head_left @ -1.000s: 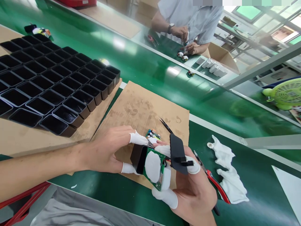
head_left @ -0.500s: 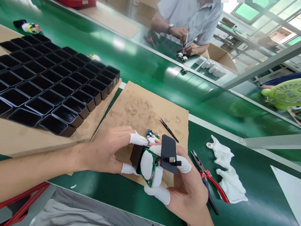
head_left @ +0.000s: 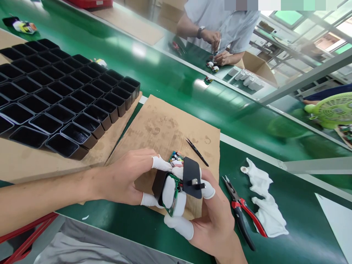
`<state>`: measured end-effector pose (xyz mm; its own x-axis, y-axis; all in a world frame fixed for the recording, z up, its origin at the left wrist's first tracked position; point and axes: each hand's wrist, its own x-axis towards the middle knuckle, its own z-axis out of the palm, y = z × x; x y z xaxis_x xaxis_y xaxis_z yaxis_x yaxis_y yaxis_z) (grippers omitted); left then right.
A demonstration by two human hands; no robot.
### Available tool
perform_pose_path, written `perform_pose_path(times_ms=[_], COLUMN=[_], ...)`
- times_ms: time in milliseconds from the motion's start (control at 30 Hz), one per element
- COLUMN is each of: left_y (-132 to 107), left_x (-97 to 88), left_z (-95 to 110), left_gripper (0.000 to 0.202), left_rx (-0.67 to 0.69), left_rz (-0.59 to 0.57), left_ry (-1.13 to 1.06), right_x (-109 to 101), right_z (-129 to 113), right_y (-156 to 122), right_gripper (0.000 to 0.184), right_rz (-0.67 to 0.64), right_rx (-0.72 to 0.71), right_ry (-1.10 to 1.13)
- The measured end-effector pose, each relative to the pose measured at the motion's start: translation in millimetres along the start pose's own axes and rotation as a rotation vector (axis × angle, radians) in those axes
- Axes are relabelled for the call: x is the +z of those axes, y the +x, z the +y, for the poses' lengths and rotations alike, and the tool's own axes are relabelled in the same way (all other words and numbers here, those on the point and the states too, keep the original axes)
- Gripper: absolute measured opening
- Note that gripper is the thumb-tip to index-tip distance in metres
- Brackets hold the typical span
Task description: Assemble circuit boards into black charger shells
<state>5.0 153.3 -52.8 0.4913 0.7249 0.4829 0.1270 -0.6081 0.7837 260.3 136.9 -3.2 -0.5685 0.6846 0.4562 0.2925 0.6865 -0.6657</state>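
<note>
My left hand [head_left: 128, 176], with white finger cots on thumb and forefinger, grips a black plastic case [head_left: 158, 184] by its sides. White-cotted fingers of my right hand [head_left: 210, 220] hold a green circuit board [head_left: 175, 190] partly inside the case's open end. A white pad [head_left: 168, 192] covers the board's near face, and another white block sits behind it. A black cover plate with metal plug pins [head_left: 191, 176] stands tilted beside the board, against my right fingers. Behind the case, a second circuit board [head_left: 175, 157] lies partly hidden on the cardboard sheet [head_left: 165, 121].
Black tweezers [head_left: 197, 151] lie on the cardboard. Red-and-black pliers [head_left: 242, 211] and white cloth pieces [head_left: 265, 198] rest at right. Rows of black cases [head_left: 62, 113] fill the left. Across the green conveyor [head_left: 170, 69], a co-worker's hands [head_left: 217, 47] handle small parts.
My right hand has moved left, bringing the board and cover plate closer to the case. Assemblies on the conveyor have shifted left. My left hand stays nearly still.
</note>
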Motion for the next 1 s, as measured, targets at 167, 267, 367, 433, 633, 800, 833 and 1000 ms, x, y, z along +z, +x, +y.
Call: perform_pose_path(times_ms=[167,267,367,433,633,800,833,1000], left_y=[-0.2,-0.4,-0.9,-1.3,-1.6,-0.1,0.0,-0.8], left_x=[0.1,0.7,1.3,1.3,0.0,0.4,0.7,2.1], left_z=[1.4,0.8,-0.1,-0.4,0.6,2.4,2.5,1.5], left_gripper=[0.055,0.061,0.063,0.063,0.056,0.057,0.057,0.058], left_rx=[-0.009,-0.014,-0.033,-0.060,-0.074,-0.117,-0.118,-0.114], left_rz=[-0.017,-0.012,-0.001,-0.002,-0.023,-0.016,-0.010,0.013], left_ry=[-0.028,-0.045,-0.054,-0.046,0.021,-0.043,-0.064,-0.090], right_x=[2.7,4.7,6.0,6.4,5.5,5.8,6.0,7.0], right_z=[-0.7,-2.8,-3.8,-3.7,-5.6,-4.1,-3.0,0.8], right_y=[3.4,4.7,4.2,2.7,1.5,3.9,3.7,0.1], right_gripper=[0.077,0.077,0.072,0.072,0.054,0.061,0.063,0.069], right_rz=[0.018,0.071,0.137,0.155,0.030,0.031,0.038,0.109], right_rx=[-0.011,-0.011,-0.022,-0.024,0.095,0.035,0.025,-0.037], right_ry=[-0.069,-0.070,-0.040,-0.009,-0.062,-0.150,-0.171,-0.235])
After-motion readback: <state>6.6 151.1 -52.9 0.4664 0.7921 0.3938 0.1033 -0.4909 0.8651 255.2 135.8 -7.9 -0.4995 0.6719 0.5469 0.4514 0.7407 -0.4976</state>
